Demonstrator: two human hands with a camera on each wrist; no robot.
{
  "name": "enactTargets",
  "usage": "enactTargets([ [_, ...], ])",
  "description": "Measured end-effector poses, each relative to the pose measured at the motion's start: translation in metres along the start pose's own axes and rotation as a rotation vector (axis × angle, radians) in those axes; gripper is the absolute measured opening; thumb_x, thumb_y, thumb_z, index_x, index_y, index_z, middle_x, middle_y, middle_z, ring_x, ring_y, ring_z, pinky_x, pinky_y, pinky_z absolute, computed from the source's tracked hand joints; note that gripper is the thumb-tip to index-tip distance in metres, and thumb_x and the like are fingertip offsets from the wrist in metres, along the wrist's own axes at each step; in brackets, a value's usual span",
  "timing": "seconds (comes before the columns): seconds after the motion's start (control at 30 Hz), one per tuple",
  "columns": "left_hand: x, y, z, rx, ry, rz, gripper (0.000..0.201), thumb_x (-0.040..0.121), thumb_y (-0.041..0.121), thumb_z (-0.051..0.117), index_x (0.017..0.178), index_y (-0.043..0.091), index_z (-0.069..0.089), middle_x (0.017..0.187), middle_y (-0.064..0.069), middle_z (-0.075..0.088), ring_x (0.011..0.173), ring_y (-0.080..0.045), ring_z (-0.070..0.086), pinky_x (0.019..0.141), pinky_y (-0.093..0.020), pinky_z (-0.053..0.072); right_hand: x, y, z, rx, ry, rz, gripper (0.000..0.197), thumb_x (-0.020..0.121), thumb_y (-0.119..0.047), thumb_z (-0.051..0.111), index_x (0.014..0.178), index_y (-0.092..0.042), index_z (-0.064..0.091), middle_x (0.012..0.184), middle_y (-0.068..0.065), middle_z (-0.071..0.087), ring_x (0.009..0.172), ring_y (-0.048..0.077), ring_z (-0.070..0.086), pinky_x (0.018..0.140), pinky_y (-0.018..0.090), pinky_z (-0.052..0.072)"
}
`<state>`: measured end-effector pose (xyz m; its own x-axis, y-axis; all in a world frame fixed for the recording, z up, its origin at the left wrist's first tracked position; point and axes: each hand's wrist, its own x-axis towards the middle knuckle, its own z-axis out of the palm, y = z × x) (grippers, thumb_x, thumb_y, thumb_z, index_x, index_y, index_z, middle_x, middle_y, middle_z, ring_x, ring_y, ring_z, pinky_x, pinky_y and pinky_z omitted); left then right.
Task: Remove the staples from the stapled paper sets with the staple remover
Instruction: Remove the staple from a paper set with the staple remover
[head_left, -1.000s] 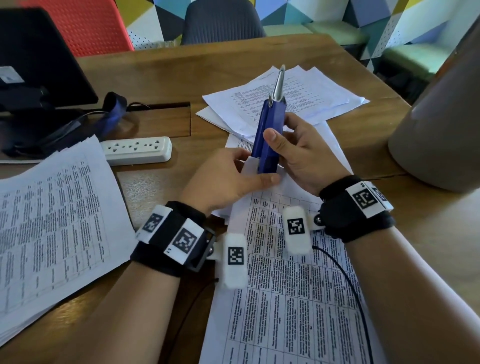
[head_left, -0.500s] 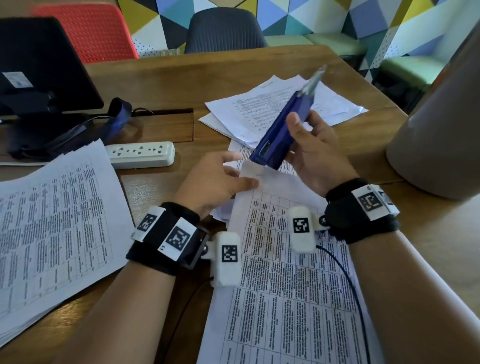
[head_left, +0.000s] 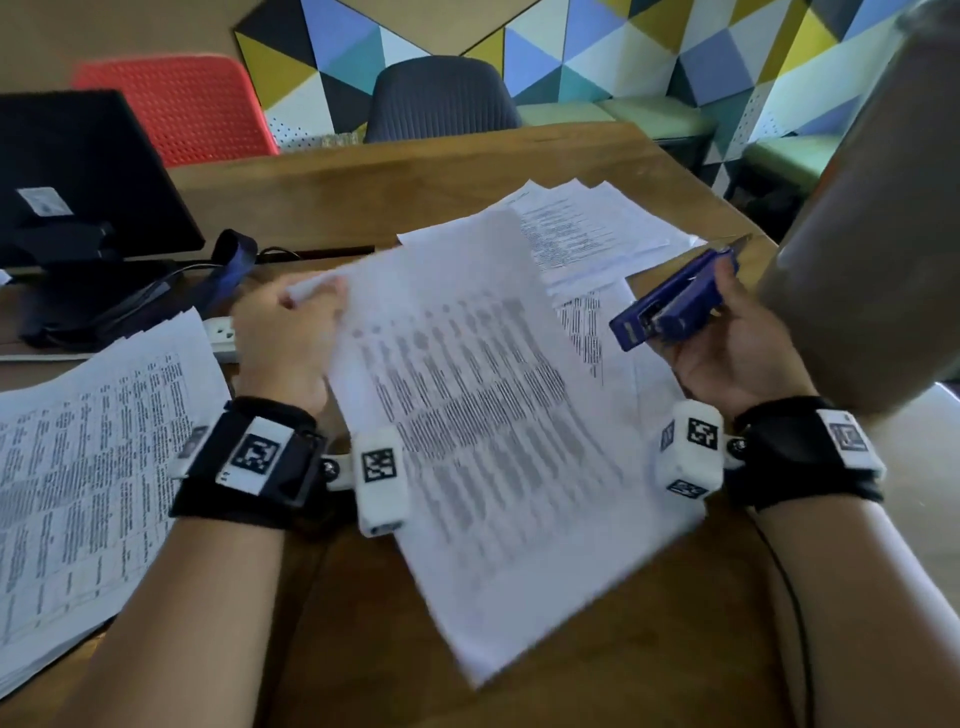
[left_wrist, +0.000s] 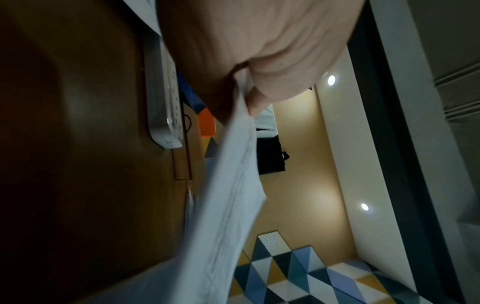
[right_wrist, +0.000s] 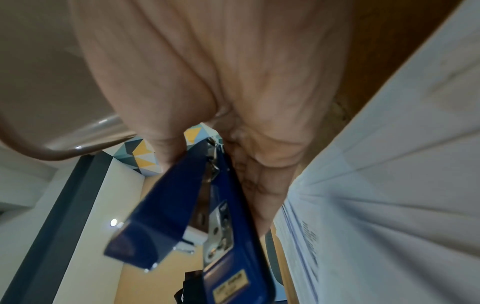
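My left hand (head_left: 291, 332) pinches the top left corner of a printed paper set (head_left: 488, 415) and holds it lifted and tilted above the wooden table (head_left: 649, 649); the sheets look blurred. In the left wrist view the paper set (left_wrist: 228, 205) runs from my fingertips (left_wrist: 255, 102) toward the lens. My right hand (head_left: 727, 343) grips the blue staple remover (head_left: 675, 301), held off to the right, apart from the paper, its metal tip pointing away. In the right wrist view the staple remover (right_wrist: 197, 209) lies in my curled fingers.
A stack of printed sheets (head_left: 88, 467) lies at the left. More papers (head_left: 597, 234) are fanned at the back of the table. A white power strip (head_left: 221, 338) sits behind my left hand, a dark monitor (head_left: 78, 171) at far left. A large beige object (head_left: 872, 234) stands at right.
My left hand has lifted the paper set by its corner and swung it leftward. My right hand has carried the staple remover away to the right and lowered it.
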<state>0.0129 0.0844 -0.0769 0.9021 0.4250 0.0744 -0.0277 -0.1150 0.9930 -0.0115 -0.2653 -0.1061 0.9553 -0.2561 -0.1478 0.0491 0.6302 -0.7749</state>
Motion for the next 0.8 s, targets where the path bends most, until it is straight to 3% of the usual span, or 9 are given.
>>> enactTargets([
  [0.07,0.014,-0.006,-0.013,-0.07,0.222,-0.031,0.014,0.079,0.017,0.069,0.068,0.025,0.069,0.078,-0.002,0.067,0.067,-0.018,0.061,0.063,-0.032,0.052,0.001,-0.001,-0.002,0.043,0.005,0.004,0.036,0.106,-0.043,0.051,0.122,-0.013,0.062,0.101,0.006,0.078,0.098,0.022,0.076,0.078,0.038,0.063],
  [0.13,0.022,-0.013,-0.018,-0.128,0.274,-0.087,0.007,0.078,0.016,0.067,0.082,0.023,0.069,0.087,-0.004,0.069,0.075,-0.022,0.064,0.067,-0.04,0.057,0.002,0.0,-0.003,0.041,0.0,0.02,0.036,0.106,-0.043,0.052,0.123,-0.012,0.061,0.099,0.005,0.078,0.098,0.022,0.076,0.076,0.038,0.063],
  [0.2,0.023,-0.019,-0.016,-0.148,0.117,-0.209,0.019,0.087,0.009,0.069,0.105,0.015,0.064,0.098,-0.005,0.068,0.084,-0.02,0.068,0.064,-0.037,0.062,0.002,0.003,-0.004,0.015,0.006,0.059,0.038,0.105,-0.043,0.054,0.125,-0.011,0.061,0.103,0.007,0.079,0.103,0.024,0.076,0.078,0.041,0.064],
  [0.27,0.019,-0.019,-0.012,-0.129,-0.093,-0.334,0.027,0.094,0.002,0.066,0.118,0.011,0.062,0.103,-0.009,0.069,0.089,-0.022,0.069,0.057,-0.032,0.063,0.003,0.007,-0.004,-0.02,-0.011,0.118,0.043,0.102,-0.042,0.057,0.131,-0.01,0.058,0.118,0.01,0.077,0.11,0.027,0.075,0.083,0.044,0.064],
  [0.33,0.015,-0.015,-0.013,-0.084,-0.25,-0.42,0.023,0.094,0.0,0.063,0.116,0.007,0.065,0.102,-0.011,0.072,0.087,-0.022,0.069,0.054,-0.027,0.062,0.003,0.008,-0.003,-0.069,-0.017,0.158,0.044,0.102,-0.041,0.058,0.134,-0.01,0.058,0.127,0.013,0.074,0.115,0.03,0.073,0.085,0.046,0.064],
  [0.43,0.014,-0.016,-0.019,0.012,-0.355,-0.503,0.013,0.095,-0.003,0.06,0.105,0.005,0.065,0.098,-0.012,0.071,0.082,-0.02,0.068,0.049,-0.022,0.057,0.004,0.01,-0.006,-0.119,-0.016,0.167,0.049,0.104,-0.041,0.056,0.14,-0.008,0.055,0.134,0.015,0.07,0.121,0.031,0.07,0.103,0.052,0.056],
  [0.57,0.015,-0.013,-0.027,0.069,-0.435,-0.4,0.023,0.098,-0.005,0.054,0.11,0.009,0.068,0.104,-0.01,0.073,0.078,-0.017,0.072,0.053,-0.019,0.059,0.004,0.011,-0.008,-0.131,0.002,0.169,0.052,0.104,-0.04,0.057,0.142,-0.005,0.054,0.135,0.017,0.069,0.123,0.033,0.069,0.108,0.052,0.052],
  [0.73,0.024,-0.005,-0.033,-0.29,-0.367,-0.285,0.033,0.101,-0.006,0.05,0.131,0.004,0.061,0.115,-0.011,0.072,0.082,-0.016,0.075,0.064,-0.018,0.061,0.001,0.008,-0.009,-0.074,0.043,0.146,0.05,0.102,-0.04,0.06,0.141,-0.009,0.055,0.13,0.016,0.072,0.118,0.033,0.071,0.104,0.053,0.055],
  [0.8,0.023,-0.004,-0.026,-0.435,-0.314,-0.289,0.035,0.101,-0.005,0.049,0.132,0.005,0.06,0.107,-0.007,0.076,0.081,-0.014,0.076,0.064,-0.017,0.06,0.001,0.008,-0.01,-0.048,0.062,0.135,0.051,0.102,-0.039,0.061,0.142,-0.008,0.054,0.133,0.018,0.07,0.119,0.033,0.071,0.102,0.054,0.056],
])
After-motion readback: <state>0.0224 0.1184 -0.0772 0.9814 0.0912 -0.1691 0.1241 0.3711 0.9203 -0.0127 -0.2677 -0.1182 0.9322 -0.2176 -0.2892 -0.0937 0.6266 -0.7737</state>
